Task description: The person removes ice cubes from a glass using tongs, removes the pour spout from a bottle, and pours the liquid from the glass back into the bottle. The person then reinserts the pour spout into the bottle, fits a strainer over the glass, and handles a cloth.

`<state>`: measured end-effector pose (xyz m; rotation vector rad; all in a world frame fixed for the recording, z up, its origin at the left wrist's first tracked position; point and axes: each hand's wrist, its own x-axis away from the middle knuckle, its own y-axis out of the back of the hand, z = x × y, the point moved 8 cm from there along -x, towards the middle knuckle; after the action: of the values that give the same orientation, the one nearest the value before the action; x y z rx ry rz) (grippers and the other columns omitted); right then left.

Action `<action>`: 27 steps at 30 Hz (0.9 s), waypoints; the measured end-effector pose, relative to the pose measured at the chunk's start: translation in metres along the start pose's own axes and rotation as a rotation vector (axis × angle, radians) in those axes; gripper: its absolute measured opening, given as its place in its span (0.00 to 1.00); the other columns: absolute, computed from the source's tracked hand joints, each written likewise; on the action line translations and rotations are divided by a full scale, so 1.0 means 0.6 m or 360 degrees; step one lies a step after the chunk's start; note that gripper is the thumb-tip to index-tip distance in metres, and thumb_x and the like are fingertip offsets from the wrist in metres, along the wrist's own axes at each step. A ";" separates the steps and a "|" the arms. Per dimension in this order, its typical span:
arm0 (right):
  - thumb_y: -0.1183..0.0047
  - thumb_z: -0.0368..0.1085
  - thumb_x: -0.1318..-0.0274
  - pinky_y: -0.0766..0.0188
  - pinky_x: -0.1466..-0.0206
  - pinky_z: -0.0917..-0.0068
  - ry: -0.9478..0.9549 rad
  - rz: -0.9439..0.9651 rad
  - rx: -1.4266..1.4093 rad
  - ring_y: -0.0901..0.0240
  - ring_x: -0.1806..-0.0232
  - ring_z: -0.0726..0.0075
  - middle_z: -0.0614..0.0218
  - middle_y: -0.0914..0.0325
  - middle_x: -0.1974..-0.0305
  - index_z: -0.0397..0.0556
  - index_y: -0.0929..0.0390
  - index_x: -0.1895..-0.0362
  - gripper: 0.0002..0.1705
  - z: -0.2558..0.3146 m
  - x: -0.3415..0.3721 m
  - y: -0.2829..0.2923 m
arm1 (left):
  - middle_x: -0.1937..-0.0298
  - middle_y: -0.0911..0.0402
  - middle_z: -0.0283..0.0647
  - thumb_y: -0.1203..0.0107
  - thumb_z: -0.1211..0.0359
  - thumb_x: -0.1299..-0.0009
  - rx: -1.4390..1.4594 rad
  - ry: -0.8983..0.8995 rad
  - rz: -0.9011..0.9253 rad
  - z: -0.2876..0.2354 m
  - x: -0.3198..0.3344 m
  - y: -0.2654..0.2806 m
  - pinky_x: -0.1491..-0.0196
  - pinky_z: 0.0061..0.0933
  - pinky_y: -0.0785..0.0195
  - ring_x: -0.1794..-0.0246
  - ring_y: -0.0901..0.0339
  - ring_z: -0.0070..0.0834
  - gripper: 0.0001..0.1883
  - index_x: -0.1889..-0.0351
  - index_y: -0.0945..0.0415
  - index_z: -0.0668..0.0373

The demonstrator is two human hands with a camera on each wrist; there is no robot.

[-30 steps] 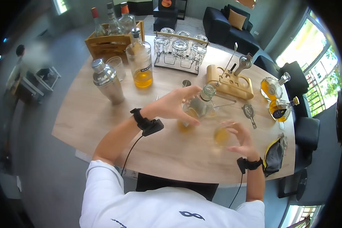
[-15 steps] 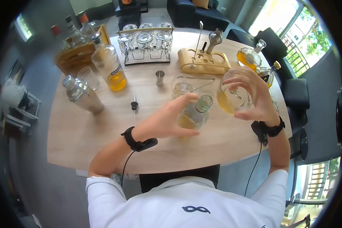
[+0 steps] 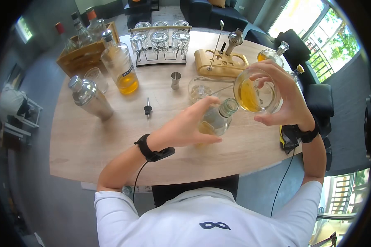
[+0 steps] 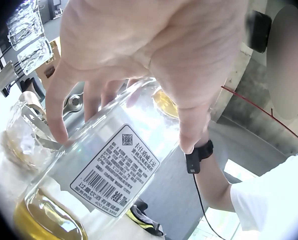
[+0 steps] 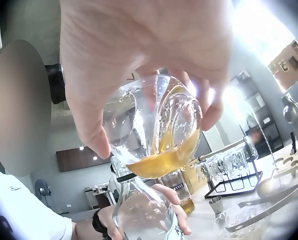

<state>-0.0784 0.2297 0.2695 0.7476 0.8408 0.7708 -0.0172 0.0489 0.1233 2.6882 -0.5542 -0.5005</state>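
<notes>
The left hand grips a clear, open-necked bottle with thumb and fingers round its body. Amber liquid lies low in that bottle, and a printed label shows in the left wrist view. The right hand holds a round clear glass vessel, tilted, just right of the bottle's mouth. Amber liquid rests along its lower side. In the right wrist view the vessel is directly above the bottle's neck; whether they touch I cannot tell.
A jigger, a pourer and a glass bowl with tongs lie beyond the hands. A shaker, an amber bottle and a bottle crate stand left. Behind are a glass rack and wooden holder.
The right hand has risen from low over the table with the vessel, moved right and then tilted it close to the bottle's mouth. The left hand keeps its hold on the bottle.
</notes>
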 end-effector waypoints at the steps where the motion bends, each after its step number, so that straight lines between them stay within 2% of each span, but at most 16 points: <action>1: 0.19 0.41 0.66 0.21 0.42 0.68 0.0000 0.0001 0.0002 0.18 0.40 0.62 0.61 0.21 0.34 0.51 0.25 0.25 0.57 0.003 -0.001 0.002 | 0.26 0.26 0.51 0.21 0.56 0.36 -0.0002 0.0001 0.0005 0.001 0.000 -0.001 0.24 0.44 0.33 0.24 0.28 0.47 0.47 0.23 0.37 0.59; 6: 0.22 0.43 0.70 0.24 0.45 0.69 0.0013 0.0065 0.0208 0.19 0.39 0.61 0.61 0.21 0.33 0.53 0.24 0.26 0.56 0.019 -0.010 0.008 | 0.26 0.26 0.52 0.21 0.55 0.35 -0.0003 0.0016 0.0028 0.006 0.000 -0.004 0.24 0.44 0.33 0.23 0.29 0.48 0.48 0.22 0.38 0.59; 8: 0.22 0.43 0.69 0.22 0.44 0.67 0.0010 0.0068 0.0222 0.20 0.40 0.60 0.63 0.20 0.34 0.53 0.23 0.27 0.55 0.031 -0.015 0.012 | 0.29 0.26 0.49 0.19 0.58 0.37 0.0028 -0.0012 0.0022 0.008 -0.001 -0.007 0.24 0.41 0.37 0.25 0.29 0.41 0.50 0.22 0.40 0.57; 13: 0.22 0.42 0.68 0.21 0.43 0.67 0.0023 0.0080 0.0298 0.20 0.42 0.60 0.65 0.17 0.37 0.55 0.21 0.28 0.52 0.039 -0.021 0.016 | 0.28 0.26 0.50 0.18 0.57 0.37 0.0027 0.0014 0.0024 0.012 0.002 -0.008 0.24 0.42 0.37 0.24 0.30 0.42 0.51 0.21 0.40 0.56; 19: 0.25 0.42 0.67 0.22 0.47 0.68 0.0038 0.0098 0.0377 0.22 0.45 0.62 0.66 0.18 0.39 0.56 0.20 0.30 0.50 0.051 -0.025 0.016 | 0.27 0.27 0.52 0.18 0.56 0.37 0.0022 0.0002 0.0038 0.004 0.001 -0.007 0.24 0.43 0.37 0.24 0.30 0.44 0.52 0.21 0.42 0.57; 27: 0.27 0.40 0.69 0.24 0.51 0.67 0.0071 0.0123 0.0477 0.22 0.49 0.59 0.65 0.19 0.43 0.55 0.20 0.33 0.48 0.070 -0.037 0.017 | 0.27 0.28 0.53 0.19 0.56 0.37 0.0054 0.0051 0.0045 0.009 0.004 -0.008 0.22 0.43 0.38 0.23 0.31 0.45 0.52 0.21 0.42 0.58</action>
<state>-0.0551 0.2057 0.3049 1.0369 0.9847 0.7403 -0.0162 0.0503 0.1159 2.7115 -0.5959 -0.4436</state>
